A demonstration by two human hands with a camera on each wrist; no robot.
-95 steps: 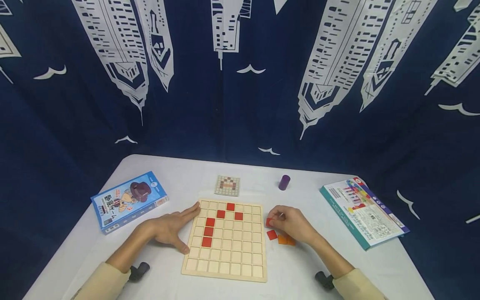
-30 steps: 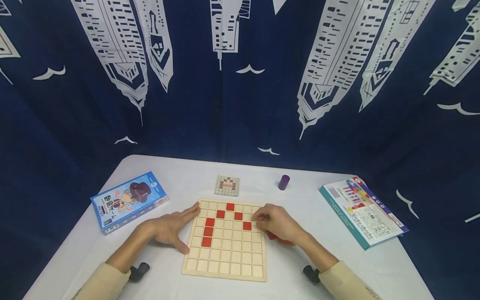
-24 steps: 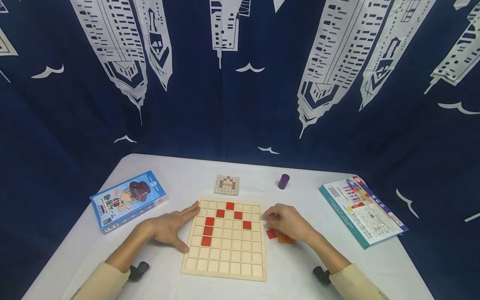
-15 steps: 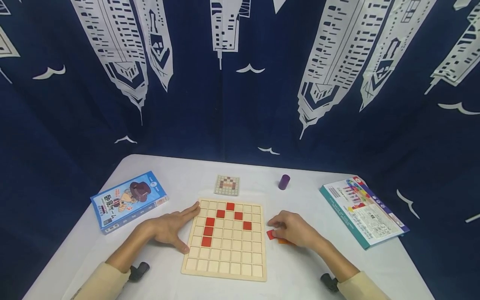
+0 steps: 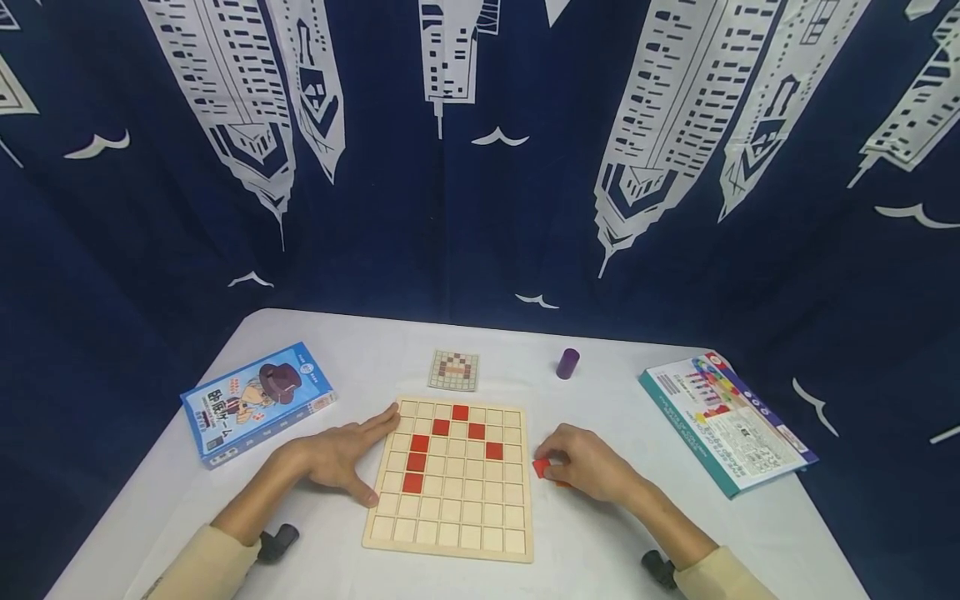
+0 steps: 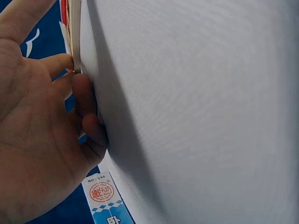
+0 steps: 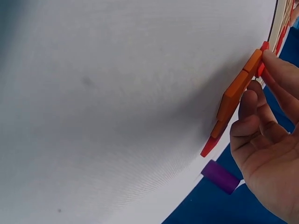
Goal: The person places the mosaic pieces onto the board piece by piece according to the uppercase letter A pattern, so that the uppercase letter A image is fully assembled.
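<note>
A square wooden grid board (image 5: pixel 450 552) lies on the white table, with several red square tiles (image 5: pixel 416 462) set in its cells in a peaked outline. My left hand (image 5: pixel 337 455) rests spread along the board's left edge, its thumb and fingertips touching the rim. Just right of the board, my right hand (image 5: pixel 588 465) pinches a red tile (image 5: pixel 541 468) between thumb and fingers. Beneath that hand are orange tiles (image 7: pixel 235 93), mostly hidden in the head view; the right wrist view shows them beside the pinched tile, with another red tile (image 7: pixel 210 146) at their far end.
Behind the board lies a small pattern card (image 5: pixel 453 370), with a purple cylinder (image 5: pixel 567 363) to its right. A blue game box (image 5: pixel 258 402) lies at the left and a larger flat box (image 5: pixel 727 423) at the right. A dark printed curtain (image 5: pixel 450 208) hangs behind the table.
A red tile now sits in a cell on the board's right side, put there by my right hand. That hand then drew back right and took hold of another red tile. The left hand stayed put.
</note>
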